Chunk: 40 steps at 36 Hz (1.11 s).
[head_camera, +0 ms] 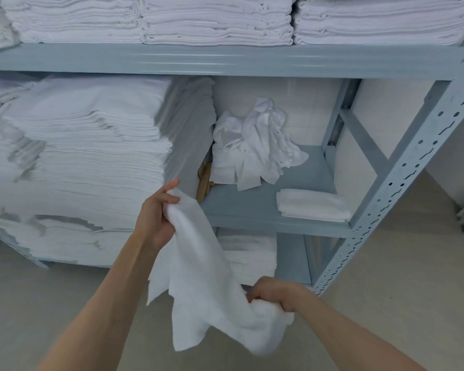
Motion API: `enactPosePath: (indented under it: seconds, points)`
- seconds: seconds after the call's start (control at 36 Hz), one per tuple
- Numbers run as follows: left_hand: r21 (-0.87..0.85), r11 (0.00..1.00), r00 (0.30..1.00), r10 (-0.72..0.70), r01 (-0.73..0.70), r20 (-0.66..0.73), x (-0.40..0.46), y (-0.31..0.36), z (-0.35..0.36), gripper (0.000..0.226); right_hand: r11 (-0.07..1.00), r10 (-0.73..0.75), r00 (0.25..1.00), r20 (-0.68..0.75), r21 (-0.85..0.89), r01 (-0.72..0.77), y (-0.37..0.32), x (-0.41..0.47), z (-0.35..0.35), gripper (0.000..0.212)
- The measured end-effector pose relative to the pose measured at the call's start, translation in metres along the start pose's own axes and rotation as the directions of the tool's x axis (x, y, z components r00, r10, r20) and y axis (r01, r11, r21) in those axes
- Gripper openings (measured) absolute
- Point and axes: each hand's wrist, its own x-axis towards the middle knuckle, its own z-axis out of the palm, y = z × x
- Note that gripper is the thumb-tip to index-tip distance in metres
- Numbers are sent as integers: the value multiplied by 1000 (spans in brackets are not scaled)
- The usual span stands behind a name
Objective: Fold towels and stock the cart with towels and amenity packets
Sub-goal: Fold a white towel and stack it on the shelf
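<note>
We hold one white towel [198, 266] in front of the grey metal shelving [252, 60], stretched loosely between our two hands. Our left hand [156, 212] pinches its upper corner — thumb and fingers curled round the cloth, the index finger raised above the edge. Our right hand [273, 291] sits lower and to the right, clenched round a bunched lower part of the same towel, knuckles up. The rest of the cloth hangs down between the hands in loose folds, clear of the pale floor [386, 263].

Behind the towel, on the middle shelf, a crumpled heap of white cloths [255, 145] lies near the back wall. A small folded towel [312, 204] rests flat at the shelf's front right edge, well apart from the heap. Something tan [204, 180] shows between the heap and the tall stack of folded linen [91, 156] on the left — we cannot tell what it is. More folded stacks [214, 20] fill the top shelf, and another folded pile [249, 253] sits on the shelf below, partly hidden by the towel we hold.
</note>
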Motion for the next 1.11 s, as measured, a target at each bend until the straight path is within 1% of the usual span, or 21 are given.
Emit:
enactPosePath:
  seconds: [0.03, 0.11, 0.19, 0.28, 0.31, 0.36, 0.39, 0.42, 0.47, 0.53, 0.58, 0.64, 0.72, 0.78, 0.83, 0.92, 0.97, 1.03, 1.11]
  points:
    - [-17, 1000, 1000, -10, 10, -8, 0, -1, -2, 48, 998, -24, 999, 44, 65, 21, 2, -1, 2, 9]
    - [-59, 998, 999, -37, 35, -30, -2, -6, -5, 52, 960, -79, 987, 141, 277, 38, 6, -7, 8, 14]
    - [-143, 988, 997, -68, 63, -34, -1, -11, -6, 53, 891, -171, 974, 147, 445, 89, 12, -6, 12, 10]
    - [-191, 977, 995, -97, 91, -22, -2, -14, -6, 52, 801, -213, 956, 202, 596, 53, 21, -1, 15, 10]
    - [-193, 976, 994, -104, 98, -19, -2, -15, -5, 51, 781, -213, 951, 222, 624, 29, 24, 3, 17, 21]
    - [-200, 973, 993, -119, 115, -10, -2, -16, -3, 50, 773, -187, 953, 236, 635, -5, 29, 11, 23, 53]
    - [-203, 971, 992, -129, 125, -4, -1, -17, -2, 49, 768, -181, 955, 234, 641, -11, 31, 14, 27, 62]
    - [-206, 969, 991, -137, 135, 5, -1, -18, -1, 47, 756, -179, 956, 233, 654, -18, 32, 17, 32, 64]
    - [-215, 966, 989, -143, 144, 18, 0, -19, 1, 42, 731, -143, 965, 218, 681, -46, 32, 23, 41, 61]
    - [-208, 967, 989, -145, 146, 21, 1, -20, 3, 40, 734, -106, 972, 212, 675, -67, 30, 27, 48, 59]
    - [-183, 973, 990, -143, 141, 5, 3, -20, 2, 40, 740, -100, 974, 203, 670, -64, 25, 28, 53, 46]
    - [-161, 977, 990, -143, 142, 2, 5, -19, 1, 39, 736, -88, 990, 113, 677, -12, 19, 29, 53, 30]
    - [-74, 986, 989, -151, 150, 0, 11, -19, -2, 27, 661, -96, 989, -114, 735, 149, 7, 28, 39, 25]
    - [13, 988, 988, -153, 154, -34, 16, -22, -5, 24, 585, -130, 969, -210, 773, 246, -1, 21, 21, 21]
    - [79, 986, 988, -145, 149, -52, 21, -24, -10, 25, 522, -137, 942, -307, 786, 332, -6, 12, -3, 17]
    - [209, 971, 991, -98, 115, -92, 29, -23, -19, 25, 390, -44, 892, -450, 814, 430, -7, -3, -43, 15]
    - [298, 951, 989, -45, 86, -141, 34, -21, -28, 22, 316, -9, 859, -512, 814, 488, -4, -14, -68, 15]
    - [390, 919, 986, 7, 59, -168, 40, -18, -39, 18, 322, 22, 842, -539, 801, 505, 3, -24, -89, 19]
    - [511, 858, 986, 51, 40, -162, 48, -15, -53, 15, 387, 94, 816, -570, 776, 498, 14, -36, -112, 21]
